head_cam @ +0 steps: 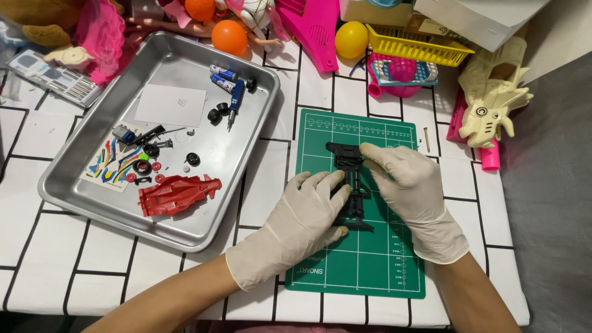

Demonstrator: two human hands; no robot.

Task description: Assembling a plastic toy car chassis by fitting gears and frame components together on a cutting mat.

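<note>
Both my hands wear pale latex gloves and rest over a green cutting mat (370, 265). Between them lies a black plastic toy-car chassis (350, 165), lengthwise on the mat. My left hand (302, 225) grips its near end with thumb and fingers. My right hand (410, 197) pinches the chassis' far part with its fingertips. A metal tray (246, 166) to the left holds a red toy-car body (176, 194), small black wheels (192, 159), a blue screwdriver (235, 102), a sticker sheet (111, 166) and a white paper (171, 105).
Toys crowd the far edge: orange balls (229, 37), a yellow ball (351, 39), a yellow basket (413, 46), pink plastic parts (311, 31) and a cream dragon-shaped toy (493, 105). A small nail (426, 139) lies beside the mat. The table's right edge drops to grey floor (549, 185).
</note>
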